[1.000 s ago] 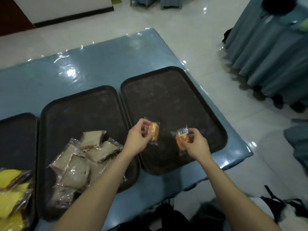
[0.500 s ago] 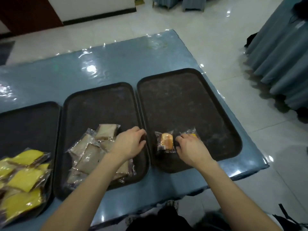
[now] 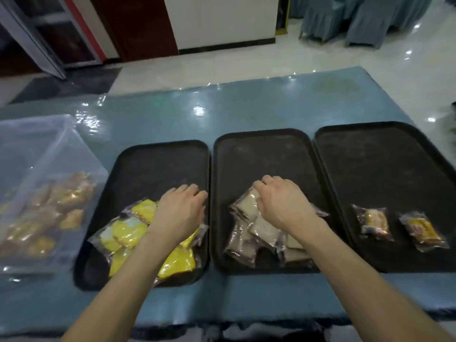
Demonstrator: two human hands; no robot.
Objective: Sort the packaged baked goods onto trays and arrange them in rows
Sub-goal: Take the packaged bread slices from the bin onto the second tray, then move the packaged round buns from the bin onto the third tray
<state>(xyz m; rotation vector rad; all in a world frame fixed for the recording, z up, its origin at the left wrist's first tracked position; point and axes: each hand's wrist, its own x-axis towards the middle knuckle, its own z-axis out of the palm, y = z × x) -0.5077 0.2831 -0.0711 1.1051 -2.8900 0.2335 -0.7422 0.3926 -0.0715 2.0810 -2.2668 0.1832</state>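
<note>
- Picked out three dark trays in a row on the blue table cover (image 3: 222, 112): left tray (image 3: 160, 166), middle tray (image 3: 261, 156) just beside it at 3 o'clock, then right tray (image 3: 382, 164) hard against the middle one.
- Caught the left hand (image 3: 181, 213) palm down over the yellow cake packs (image 3: 128, 230), heaped at the 6 o'clock end of the left tray.
- Saw knuckles bent there and fingertips tucked out of sight toward 12 o'clock; could not tell a pinch from a mere rest.
- Found the right hand (image 3: 283, 203) over the brown bread packs (image 3: 264, 230), piled loosely at the 6 o'clock end of the middle tray.
- Watched forefinger and thumb curled onto the 12 o'clock corner of the topmost pack, pinching the wrapper, with the other fingers bent down behind.
- Spotted two wrapped cakes at the 6 o'clock end of the right tray: first small cake (image 3: 373, 222), then second small cake (image 3: 423, 230) at 3 o'clock of it, near but apart, both lying flat.
- Made out a clear plastic bag (image 3: 49, 206) on the cover at 9 o'clock of the left tray, with golden pastries inside, too blurred to name.
- Glimpsed pale shiny floor past the table at 12 o'clock, a dark door (image 3: 138, 25) at 11 o'clock and blue-draped chairs (image 3: 365, 18) at 1 o'clock.
</note>
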